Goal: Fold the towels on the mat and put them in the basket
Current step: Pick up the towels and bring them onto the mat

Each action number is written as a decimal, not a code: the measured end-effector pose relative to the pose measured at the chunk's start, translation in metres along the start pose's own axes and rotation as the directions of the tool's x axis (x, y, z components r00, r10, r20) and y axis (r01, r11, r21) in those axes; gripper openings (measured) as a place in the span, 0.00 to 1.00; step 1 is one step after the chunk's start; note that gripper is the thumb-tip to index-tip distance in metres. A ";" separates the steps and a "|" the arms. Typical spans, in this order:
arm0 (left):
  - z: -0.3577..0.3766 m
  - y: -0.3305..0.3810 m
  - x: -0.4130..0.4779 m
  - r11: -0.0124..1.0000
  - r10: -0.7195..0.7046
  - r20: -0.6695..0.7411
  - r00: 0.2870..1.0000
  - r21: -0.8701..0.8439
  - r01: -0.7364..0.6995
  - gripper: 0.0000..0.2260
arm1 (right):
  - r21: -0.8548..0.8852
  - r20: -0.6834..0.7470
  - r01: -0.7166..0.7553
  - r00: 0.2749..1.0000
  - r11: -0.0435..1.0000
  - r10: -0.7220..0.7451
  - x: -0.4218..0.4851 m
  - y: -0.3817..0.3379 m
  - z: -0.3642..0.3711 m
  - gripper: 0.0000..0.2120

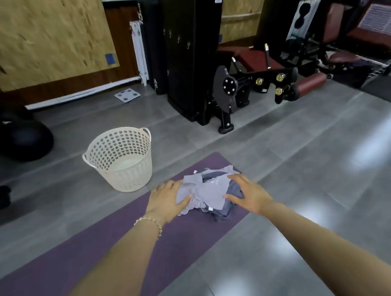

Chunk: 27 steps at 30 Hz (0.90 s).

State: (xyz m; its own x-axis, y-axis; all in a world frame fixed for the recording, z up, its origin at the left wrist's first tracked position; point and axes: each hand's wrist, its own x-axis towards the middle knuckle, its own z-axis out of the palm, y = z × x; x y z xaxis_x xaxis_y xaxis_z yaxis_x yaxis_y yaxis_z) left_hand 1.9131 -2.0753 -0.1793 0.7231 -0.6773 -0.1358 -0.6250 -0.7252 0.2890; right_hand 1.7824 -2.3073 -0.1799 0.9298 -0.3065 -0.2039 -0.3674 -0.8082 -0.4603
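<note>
- Floor [306,163]: grey tile. It carries the mat and the basket.
- Mat [86,259]: purple, runs diagonally from near left to mid frame. The towels sit near its far end.
- Basket [122,173]: cream plastic with a perforated wall and two handles. It stands upright on the floor just beside the mat's left edge, near the pile, and nothing shows inside.
- Towels [210,193]: one crumpled heap, pale grey pieces over darker grey ones, none folded yet.
  - They look thin, soft, limp and light, so they'll likely sag and bunch if lifted from the middle.
  - There is no breakage risk. A smooth mat may let the cloth slide while flattening.
  - Best hold is probably two neighbouring corners of the top pale piece, peeled off the heap and then spread flat.
  - Small white tags mark the hems and help find edges.
- Left hand [168,200]: grip wide, fingers straight, resting on the pile's left side and holding nothing.
- Right hand [248,195]: grip wide, fingers spread over the pile's right side, touching cloth but not pinching it.
- Bracelet [152,221]: beaded, on the left wrist.
</note>
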 end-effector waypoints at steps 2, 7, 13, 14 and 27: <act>0.003 -0.023 0.035 1.000 0.013 0.039 0.999 0.005 -0.013 0.33 | 0.029 0.005 -0.034 0.999 0.999 0.034 0.041 -0.001 0.013 0.37; 0.036 -0.081 0.121 1.000 -0.013 0.070 0.997 -0.001 0.014 0.29 | -0.018 0.095 -0.062 0.993 0.998 0.063 0.133 0.019 0.045 0.38; 0.133 -0.115 0.218 0.996 -0.045 0.118 0.992 -0.068 0.053 0.29 | -0.051 0.221 -0.061 0.973 0.997 0.071 0.235 0.097 0.113 0.44; 0.158 -0.119 0.235 0.995 -0.059 0.138 0.989 -0.076 0.070 0.29 | -0.041 0.234 -0.052 0.970 0.998 0.060 0.254 0.115 0.130 0.51; 0.510 -0.183 0.437 0.977 0.027 0.167 0.986 -0.211 0.009 0.59 | 0.071 0.203 -0.016 0.979 0.997 0.001 0.450 0.318 0.403 0.56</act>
State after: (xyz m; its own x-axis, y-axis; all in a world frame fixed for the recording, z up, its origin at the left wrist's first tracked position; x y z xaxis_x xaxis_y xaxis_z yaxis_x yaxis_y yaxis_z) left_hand 2.1931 -2.3020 -0.7750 0.6467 -0.7076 -0.2847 -0.5421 -0.6890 0.4810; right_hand 2.0742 -2.4989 -0.7664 0.9052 -0.1986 -0.3757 -0.3827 -0.7653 -0.5176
